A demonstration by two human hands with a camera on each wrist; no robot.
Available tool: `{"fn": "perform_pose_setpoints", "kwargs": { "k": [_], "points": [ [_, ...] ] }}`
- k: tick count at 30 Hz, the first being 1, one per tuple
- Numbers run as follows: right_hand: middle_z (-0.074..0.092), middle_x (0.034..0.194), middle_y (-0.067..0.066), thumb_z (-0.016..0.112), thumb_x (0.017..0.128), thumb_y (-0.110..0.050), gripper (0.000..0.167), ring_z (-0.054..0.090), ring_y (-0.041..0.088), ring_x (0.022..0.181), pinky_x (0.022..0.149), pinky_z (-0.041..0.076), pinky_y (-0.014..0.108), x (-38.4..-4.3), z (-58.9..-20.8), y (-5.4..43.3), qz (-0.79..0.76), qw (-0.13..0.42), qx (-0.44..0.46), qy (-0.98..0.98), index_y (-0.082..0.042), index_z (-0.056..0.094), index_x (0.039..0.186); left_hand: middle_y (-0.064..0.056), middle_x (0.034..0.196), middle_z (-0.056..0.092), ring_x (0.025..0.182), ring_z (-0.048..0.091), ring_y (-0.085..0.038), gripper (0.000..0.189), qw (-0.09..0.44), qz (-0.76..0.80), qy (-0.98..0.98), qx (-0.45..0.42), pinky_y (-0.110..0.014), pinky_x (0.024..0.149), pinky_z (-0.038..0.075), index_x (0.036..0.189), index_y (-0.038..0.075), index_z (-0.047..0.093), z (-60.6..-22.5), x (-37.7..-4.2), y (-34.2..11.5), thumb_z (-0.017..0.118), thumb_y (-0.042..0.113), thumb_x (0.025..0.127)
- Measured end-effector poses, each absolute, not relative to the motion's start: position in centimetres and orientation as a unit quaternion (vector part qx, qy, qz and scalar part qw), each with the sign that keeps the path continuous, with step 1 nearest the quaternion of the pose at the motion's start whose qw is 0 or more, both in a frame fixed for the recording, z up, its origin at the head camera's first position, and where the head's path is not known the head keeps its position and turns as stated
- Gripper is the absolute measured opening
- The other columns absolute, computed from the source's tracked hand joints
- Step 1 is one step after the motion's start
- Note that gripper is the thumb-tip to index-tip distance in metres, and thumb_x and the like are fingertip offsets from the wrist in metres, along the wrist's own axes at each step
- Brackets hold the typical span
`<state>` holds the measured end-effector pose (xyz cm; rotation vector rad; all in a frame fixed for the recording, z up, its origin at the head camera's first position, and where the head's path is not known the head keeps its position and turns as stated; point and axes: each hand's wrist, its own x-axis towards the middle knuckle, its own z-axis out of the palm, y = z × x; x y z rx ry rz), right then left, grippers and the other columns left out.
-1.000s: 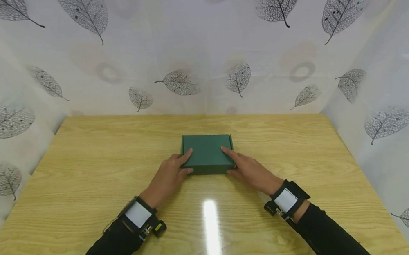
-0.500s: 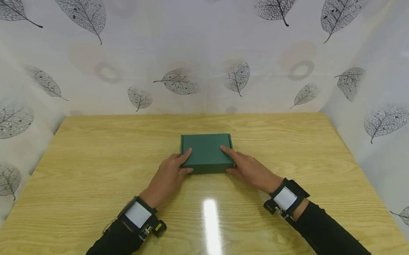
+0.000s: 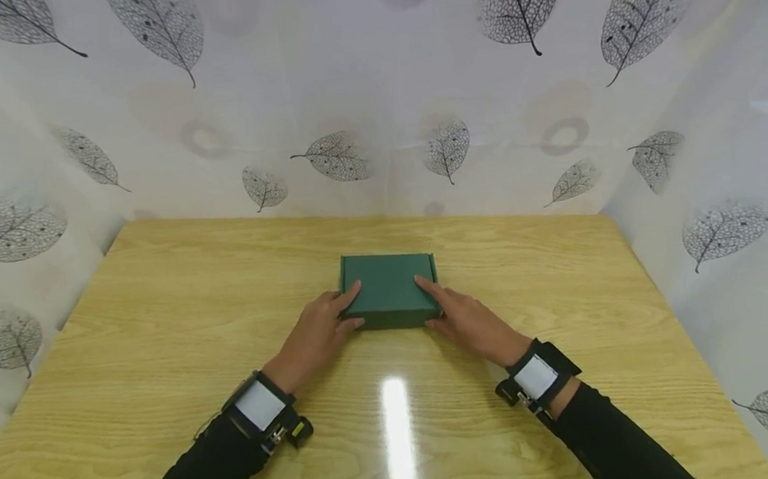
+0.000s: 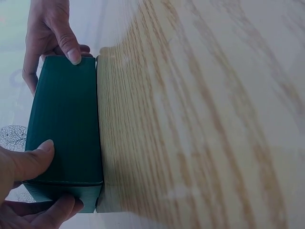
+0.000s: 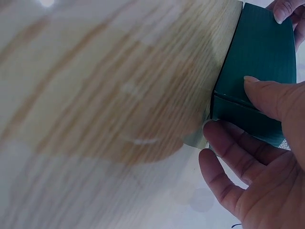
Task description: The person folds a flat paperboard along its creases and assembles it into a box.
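A closed dark green cardboard box [image 3: 388, 279] lies flat on the table, toward its far side in the head view. My left hand [image 3: 314, 335] grips the near left corner, its index finger extended on the lid. On the opposite side, my right hand [image 3: 477, 324] holds the near right corner in much the same way. In the left wrist view the left thumb [image 4: 34, 161] presses the box's long front face while fingers bear on the end. The right wrist view shows the right thumb [image 5: 267, 95] on that face too, with fingers curled by the end panel.
The light wood-grain table [image 3: 222, 286] spreads around the box, with a bright glare streak nearer the body. Behind and at both sides hangs a pale curtain [image 3: 375, 78] printed with leaves. Black wrist straps with cameras sit on both forearms.
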<state>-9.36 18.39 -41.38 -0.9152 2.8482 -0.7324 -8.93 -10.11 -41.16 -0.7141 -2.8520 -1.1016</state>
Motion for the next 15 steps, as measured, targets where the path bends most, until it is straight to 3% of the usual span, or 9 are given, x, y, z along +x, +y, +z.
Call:
{"fn": "perform_pose_setpoints", "kwargs": {
  "k": [11, 15],
  "points": [
    [0.058, 0.133, 0.031, 0.073, 0.093, -0.008, 0.083, 0.063, 0.037, 0.116, 0.095, 0.053, 0.047, -9.06, -41.63, 18.52, -0.223, 0.024, -0.296, 0.928, -0.005, 0.023, 0.159, -0.033, 0.134, 0.055, 0.119, 0.059, -0.045, 0.064, -0.008, -0.316, -0.922, -0.223, -0.053, 0.098, 0.049, 0.152, 0.005, 0.044, -40.97, -8.73, -9.98, 0.07, 0.022, 0.096],
    [0.059, 0.13, 0.031, 0.075, 0.093, -0.015, 0.087, 0.064, 0.038, 0.114, 0.092, 0.054, 0.047, -8.56, -41.42, 18.53, -0.218, 0.017, -0.29, 0.932, -0.006, 0.019, 0.16, -0.036, 0.147, 0.042, 0.129, 0.05, -0.05, 0.08, -0.017, -0.316, -0.925, -0.211, -0.057, 0.101, 0.046, 0.158, 0.007, 0.031, -40.92, -8.36, -9.97, 0.074, 0.028, 0.094]
  ]
}}
